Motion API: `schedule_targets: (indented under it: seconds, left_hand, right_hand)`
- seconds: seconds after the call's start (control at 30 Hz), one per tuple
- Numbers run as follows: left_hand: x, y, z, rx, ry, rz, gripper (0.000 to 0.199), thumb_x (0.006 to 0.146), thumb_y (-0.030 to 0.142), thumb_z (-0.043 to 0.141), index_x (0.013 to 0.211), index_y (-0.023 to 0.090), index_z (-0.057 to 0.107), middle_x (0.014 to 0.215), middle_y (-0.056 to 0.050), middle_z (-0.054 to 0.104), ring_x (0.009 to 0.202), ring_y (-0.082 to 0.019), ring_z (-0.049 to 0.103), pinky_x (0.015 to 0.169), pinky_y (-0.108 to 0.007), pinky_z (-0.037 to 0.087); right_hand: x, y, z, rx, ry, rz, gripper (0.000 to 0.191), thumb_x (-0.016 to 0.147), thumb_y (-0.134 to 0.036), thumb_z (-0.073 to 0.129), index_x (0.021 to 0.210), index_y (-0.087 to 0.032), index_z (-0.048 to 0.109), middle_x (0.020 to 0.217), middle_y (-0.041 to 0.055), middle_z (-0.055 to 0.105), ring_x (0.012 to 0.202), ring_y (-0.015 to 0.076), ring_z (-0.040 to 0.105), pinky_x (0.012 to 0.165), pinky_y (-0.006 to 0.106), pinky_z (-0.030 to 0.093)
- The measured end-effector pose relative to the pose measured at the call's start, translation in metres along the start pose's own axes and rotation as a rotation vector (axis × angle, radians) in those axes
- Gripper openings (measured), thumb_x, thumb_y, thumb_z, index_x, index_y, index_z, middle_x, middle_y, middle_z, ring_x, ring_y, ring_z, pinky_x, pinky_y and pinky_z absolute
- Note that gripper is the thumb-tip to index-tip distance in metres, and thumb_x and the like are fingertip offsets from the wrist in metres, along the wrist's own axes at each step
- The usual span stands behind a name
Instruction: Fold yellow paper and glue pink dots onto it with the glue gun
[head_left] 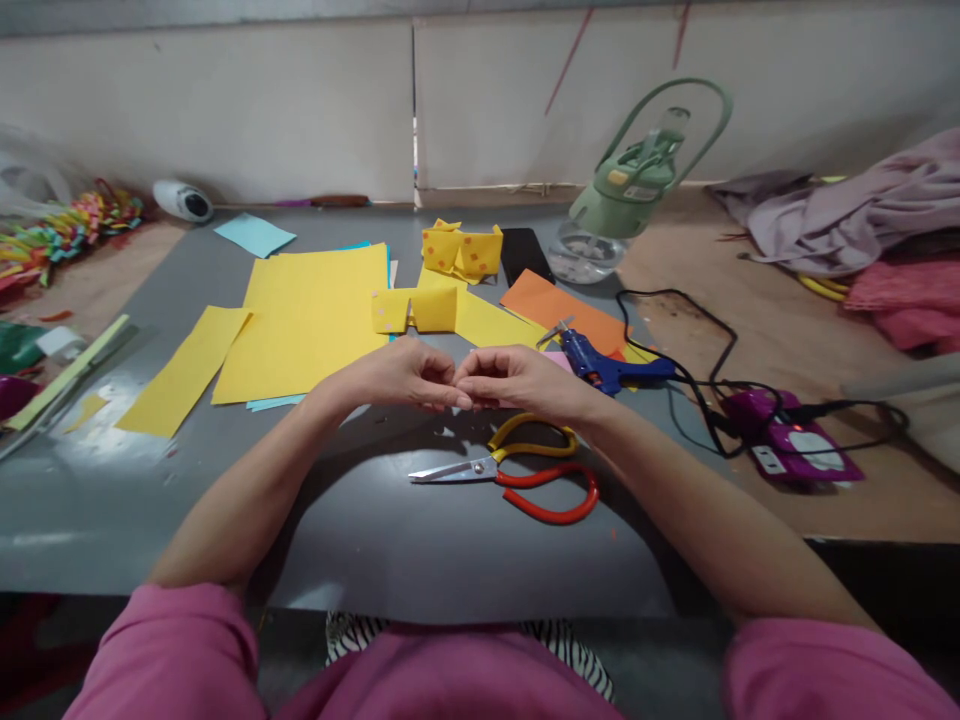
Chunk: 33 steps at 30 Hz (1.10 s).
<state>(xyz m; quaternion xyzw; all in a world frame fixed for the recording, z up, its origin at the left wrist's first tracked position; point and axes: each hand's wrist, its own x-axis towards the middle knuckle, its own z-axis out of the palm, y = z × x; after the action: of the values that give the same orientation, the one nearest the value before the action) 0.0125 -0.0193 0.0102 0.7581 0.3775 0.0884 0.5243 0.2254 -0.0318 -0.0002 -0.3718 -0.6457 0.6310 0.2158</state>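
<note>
My left hand [412, 375] and my right hand [517, 380] meet fingertip to fingertip above the grey mat [352, 530]. Both are closed in a pinch, and whatever lies between the fingers is hidden or too small to name. Just below them lie scissors [484, 468], one handle loop yellow and the other red, blades pointing left. Right behind the hands stands a folded yellow paper piece shaped like glasses [433, 310]. A second one with orange spots [463, 253] is farther back. A blue glue gun [600, 362] rests beside my right hand.
Yellow sheets [307, 310] and a yellow strip [187, 370] lie left. Orange paper [562, 305], a dark phone [526, 255] and a green-topped bottle [600, 235] stand or lie behind right. A black cable runs to a purple power socket [795, 440]. Cloth [885, 210] is heaped far right.
</note>
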Motion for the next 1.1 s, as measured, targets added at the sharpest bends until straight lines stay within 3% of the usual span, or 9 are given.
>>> schedule_targets:
  seconds: [0.13, 0.37, 0.53, 0.63, 0.73, 0.9, 1.0, 1.1]
  left_hand:
    - [0.001, -0.001, 0.0, -0.032, -0.043, 0.004, 0.042, 0.079, 0.057, 0.071, 0.073, 0.016, 0.064, 0.07, -0.001, 0.068, 0.068, -0.013, 0.065, 0.062, -0.023, 0.049]
    - [0.001, 0.0, 0.0, -0.086, -0.07, 0.009, 0.038, 0.081, 0.053, 0.071, 0.092, 0.017, 0.072, 0.074, -0.001, 0.07, 0.073, -0.014, 0.068, 0.068, -0.023, 0.053]
    - [0.001, 0.003, 0.001, -0.005, -0.065, 0.033, 0.036, 0.084, 0.052, 0.068, 0.08, 0.016, 0.069, 0.068, -0.001, 0.069, 0.066, -0.012, 0.066, 0.062, -0.021, 0.05]
    - [-0.003, 0.004, -0.002, 0.011, -0.037, 0.02, 0.041, 0.083, 0.056, 0.068, 0.076, 0.016, 0.067, 0.068, -0.002, 0.069, 0.067, -0.014, 0.067, 0.061, -0.023, 0.05]
    - [-0.008, 0.003, -0.013, -0.017, 0.091, 0.01, 0.04, 0.081, 0.055, 0.07, 0.074, 0.015, 0.066, 0.067, -0.003, 0.07, 0.065, -0.013, 0.067, 0.061, -0.024, 0.051]
    - [-0.013, -0.007, -0.034, -0.167, 0.456, 0.071, 0.03, 0.083, 0.044, 0.072, 0.084, 0.014, 0.068, 0.072, -0.004, 0.073, 0.064, -0.01, 0.066, 0.065, -0.023, 0.053]
    - [-0.012, -0.009, -0.038, -0.181, 0.578, 0.038, 0.025, 0.083, 0.038, 0.073, 0.088, 0.014, 0.069, 0.075, -0.004, 0.074, 0.065, -0.011, 0.067, 0.066, -0.023, 0.054]
    - [-0.012, -0.008, -0.037, -0.151, 0.617, -0.024, 0.023, 0.084, 0.038, 0.071, 0.085, 0.015, 0.069, 0.074, -0.006, 0.074, 0.066, -0.012, 0.067, 0.066, -0.024, 0.054]
  right_hand:
    - [0.001, 0.0, 0.0, 0.012, 0.035, 0.031, 0.038, 0.072, -0.051, 0.081, 0.073, -0.017, 0.063, 0.064, -0.0045, 0.056, 0.058, 0.0073, 0.046, 0.052, 0.023, 0.031]
    - [0.002, 0.002, -0.001, -0.185, 0.03, -0.053, 0.052, 0.088, -0.065, 0.058, 0.062, -0.02, 0.052, 0.059, -0.005, 0.048, 0.053, 0.0082, 0.042, 0.054, 0.026, 0.033]
    - [0.003, 0.004, 0.001, -0.149, 0.141, -0.07, 0.064, 0.085, -0.073, 0.056, 0.054, -0.022, 0.033, 0.052, -0.0075, 0.03, 0.05, 0.0078, 0.025, 0.051, 0.027, 0.025]
    - [0.0, -0.001, 0.0, -0.064, 0.099, -0.055, 0.056, 0.081, -0.07, 0.064, 0.061, -0.021, 0.044, 0.059, -0.0068, 0.038, 0.053, 0.0075, 0.032, 0.051, 0.025, 0.029]
    - [-0.006, -0.01, -0.005, -0.026, 0.083, -0.062, 0.04, 0.08, -0.058, 0.072, 0.078, -0.02, 0.061, 0.071, -0.003, 0.056, 0.063, 0.0093, 0.047, 0.059, 0.025, 0.04]
    - [-0.018, -0.027, -0.018, -0.121, 0.258, -0.165, 0.027, 0.08, -0.048, 0.075, 0.081, -0.021, 0.071, 0.08, 0.0015, 0.068, 0.064, 0.011, 0.052, 0.06, 0.028, 0.042]
    - [-0.025, -0.032, -0.018, -0.193, 0.278, -0.135, 0.03, 0.078, -0.05, 0.077, 0.072, -0.022, 0.068, 0.072, 0.001, 0.065, 0.063, 0.012, 0.052, 0.058, 0.029, 0.041]
    - [-0.035, -0.03, -0.018, -0.285, 0.258, -0.082, 0.047, 0.085, -0.06, 0.067, 0.059, -0.021, 0.06, 0.062, 0.0013, 0.059, 0.058, 0.0122, 0.05, 0.056, 0.03, 0.039]
